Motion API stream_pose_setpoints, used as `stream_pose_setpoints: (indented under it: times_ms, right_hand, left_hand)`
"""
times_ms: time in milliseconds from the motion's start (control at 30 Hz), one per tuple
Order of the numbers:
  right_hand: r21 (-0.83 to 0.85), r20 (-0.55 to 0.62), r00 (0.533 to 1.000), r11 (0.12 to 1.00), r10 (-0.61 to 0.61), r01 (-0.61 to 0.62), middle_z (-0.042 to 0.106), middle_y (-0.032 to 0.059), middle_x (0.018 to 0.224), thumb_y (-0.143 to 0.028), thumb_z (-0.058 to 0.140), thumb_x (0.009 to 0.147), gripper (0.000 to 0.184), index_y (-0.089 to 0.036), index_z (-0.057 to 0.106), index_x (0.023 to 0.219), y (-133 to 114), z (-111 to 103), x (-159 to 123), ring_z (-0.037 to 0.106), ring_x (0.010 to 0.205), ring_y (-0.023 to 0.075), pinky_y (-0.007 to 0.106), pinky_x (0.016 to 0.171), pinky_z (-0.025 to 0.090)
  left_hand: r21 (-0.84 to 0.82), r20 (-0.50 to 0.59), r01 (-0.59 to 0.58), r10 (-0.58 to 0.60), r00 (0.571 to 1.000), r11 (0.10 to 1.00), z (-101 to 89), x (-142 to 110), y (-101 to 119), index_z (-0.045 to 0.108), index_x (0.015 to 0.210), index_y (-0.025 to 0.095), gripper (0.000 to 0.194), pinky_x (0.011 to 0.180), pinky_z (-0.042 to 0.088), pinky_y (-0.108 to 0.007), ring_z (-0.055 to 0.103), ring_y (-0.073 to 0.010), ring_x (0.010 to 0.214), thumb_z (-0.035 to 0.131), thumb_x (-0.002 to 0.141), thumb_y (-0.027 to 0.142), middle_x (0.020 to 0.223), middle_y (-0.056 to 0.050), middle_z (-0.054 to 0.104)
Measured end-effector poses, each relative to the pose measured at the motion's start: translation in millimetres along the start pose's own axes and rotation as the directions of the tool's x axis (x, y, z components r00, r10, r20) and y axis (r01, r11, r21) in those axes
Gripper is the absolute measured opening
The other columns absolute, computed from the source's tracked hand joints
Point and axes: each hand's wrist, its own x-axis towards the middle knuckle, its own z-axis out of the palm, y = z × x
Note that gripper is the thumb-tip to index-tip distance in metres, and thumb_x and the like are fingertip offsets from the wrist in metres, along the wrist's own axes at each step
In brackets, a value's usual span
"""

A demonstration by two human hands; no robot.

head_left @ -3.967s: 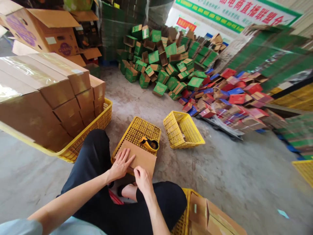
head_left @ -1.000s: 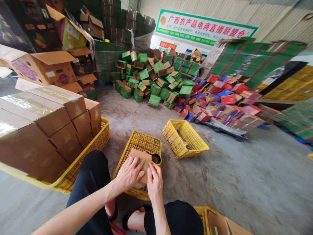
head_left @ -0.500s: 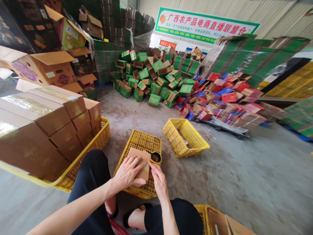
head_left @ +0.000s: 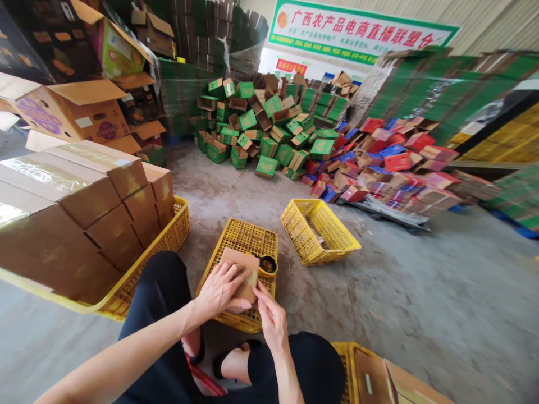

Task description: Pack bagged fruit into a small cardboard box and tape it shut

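Observation:
A small brown cardboard box [head_left: 241, 257] lies on an upturned yellow plastic crate [head_left: 248, 235] in front of my knees. Across its top my left hand [head_left: 223, 286] is laid, fingers over the upper face and thumb at the near side, holding it. My right hand [head_left: 269, 314] presses its closed fingertips against the box's right edge, where a strip of clear tape seems to run. Just beyond the right fingertips rests a black and yellow ring-shaped tool [head_left: 268, 264], which looks like a tape dispenser. The box's underside is hidden.
Left of me, a large yellow crate [head_left: 181, 224] holds stacked taped boxes [head_left: 112, 227]. Another yellow crate [head_left: 303, 247] stands ahead to the right. One more crate with cartons [head_left: 370, 373] is by my right knee. Piled green boxes [head_left: 267, 147] and red and blue boxes [head_left: 396, 163] lie farther off.
My right hand has slid slightly down and left along the box's right edge. The left hand stays on the box. The view has shifted a little.

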Motion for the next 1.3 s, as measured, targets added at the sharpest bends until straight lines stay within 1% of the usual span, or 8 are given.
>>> stream_pose_setpoints:
  times_ms: [133, 233, 333, 467, 533, 667, 967, 1300]
  right_hand:
    - [0.284, -0.021, 0.985, 0.946, 0.171, -0.158, 0.06, 0.0089, 0.148, -0.054, 0.065, 0.092, 0.036, -0.028, 0.081, 0.11, 3, 7, -8, 0.058, 0.135, 0.0346, 0.05, 0.106, 0.055]
    - [0.389, -0.091, 0.967, 0.902, 0.24, -0.187, 0.066, 0.0091, 0.142, -0.055, 0.069, 0.089, 0.034, -0.026, 0.079, 0.106, 3, 13, -3, 0.062, 0.131, 0.0345, 0.053, 0.108, 0.052]
    - [0.338, -0.15, 0.966, 0.929, 0.212, -0.151, 0.061, 0.0084, 0.147, -0.052, 0.076, 0.084, 0.057, -0.029, 0.066, 0.136, 3, 19, 13, 0.056, 0.137, 0.0324, 0.054, 0.118, 0.043]
    - [0.354, -0.065, 0.974, 0.917, 0.218, -0.182, 0.037, 0.0011, 0.166, -0.047, 0.08, 0.081, 0.093, -0.038, 0.033, 0.16, 11, 27, 40, 0.036, 0.153, 0.0274, 0.053, 0.123, 0.035]
    - [0.401, -0.009, 0.975, 0.894, 0.223, -0.201, 0.032, -0.0018, 0.168, -0.046, 0.078, 0.082, 0.092, -0.04, 0.031, 0.16, 18, 28, 50, 0.032, 0.155, 0.0255, 0.052, 0.124, 0.034]
    - [0.45, 0.049, 0.973, 0.865, 0.227, -0.224, 0.043, 0.001, 0.163, -0.043, 0.077, 0.082, 0.081, -0.036, 0.043, 0.156, 23, 30, 61, 0.04, 0.151, 0.0271, 0.051, 0.123, 0.035]
    - [0.333, -0.085, 0.965, 0.92, 0.249, -0.208, 0.063, 0.0054, 0.146, -0.05, 0.076, 0.081, 0.066, -0.029, 0.061, 0.141, 18, 30, 74, 0.057, 0.137, 0.03, 0.049, 0.117, 0.044]
    - [0.267, -0.153, 0.951, 0.938, 0.27, -0.223, 0.067, 0.0057, 0.141, -0.058, 0.069, 0.086, 0.058, -0.03, 0.065, 0.137, 25, 33, 78, 0.064, 0.129, 0.0279, 0.047, 0.109, 0.053]
  left_hand:
    - [-0.012, -0.019, -0.008, 0.008, 1.0, 1.0, 0.9, -2, -2, 0.059, 0.146, 0.022, 0.092, 0.108, 0.042, -0.048, 0.052, -0.0331, 0.125, 0.039, 0.085, 0.088, 0.14, -0.014, 0.06]
    - [-0.05, -0.019, -0.07, 0.069, 0.997, 0.996, 2.1, -3, -6, 0.06, 0.144, 0.023, 0.083, 0.106, 0.045, -0.047, 0.056, -0.0302, 0.118, 0.042, 0.09, 0.082, 0.138, -0.013, 0.061]
    - [-0.111, -0.024, -0.151, 0.149, 0.989, 0.982, 5.5, -6, -10, 0.063, 0.141, 0.024, 0.07, 0.104, 0.048, -0.044, 0.059, -0.0277, 0.115, 0.048, 0.095, 0.074, 0.13, -0.011, 0.066]
    - [-0.177, -0.087, -0.195, 0.182, 0.979, 0.965, 10.4, -6, -16, 0.068, 0.135, 0.023, 0.064, 0.102, 0.051, -0.042, 0.061, -0.0266, 0.113, 0.053, 0.095, 0.07, 0.126, -0.011, 0.068]
    - [-0.207, -0.106, -0.199, 0.18, 0.978, 0.958, 10.6, -4, -18, 0.069, 0.133, 0.021, 0.064, 0.1, 0.051, -0.041, 0.062, -0.0258, 0.111, 0.052, 0.095, 0.07, 0.125, -0.011, 0.069]
    - [-0.258, -0.093, -0.159, 0.14, 0.986, 0.953, 3.9, 0, -15, 0.07, 0.128, 0.02, 0.064, 0.098, 0.052, -0.04, 0.065, -0.0253, 0.106, 0.052, 0.095, 0.072, 0.122, -0.011, 0.071]
    - [-0.155, -0.016, -0.076, 0.075, 0.997, 0.985, -8.1, 3, 2, 0.052, 0.148, 0.016, 0.062, 0.111, 0.047, -0.044, 0.061, -0.0287, 0.127, 0.045, 0.104, 0.059, 0.142, -0.014, 0.062]
    - [-0.007, -0.088, 0.033, -0.034, 0.996, 0.999, 7.2, 4, 3, 0.044, 0.156, 0.013, 0.084, 0.126, 0.027, -0.051, 0.046, -0.031, 0.146, 0.036, 0.1, 0.074, 0.156, -0.016, 0.05]
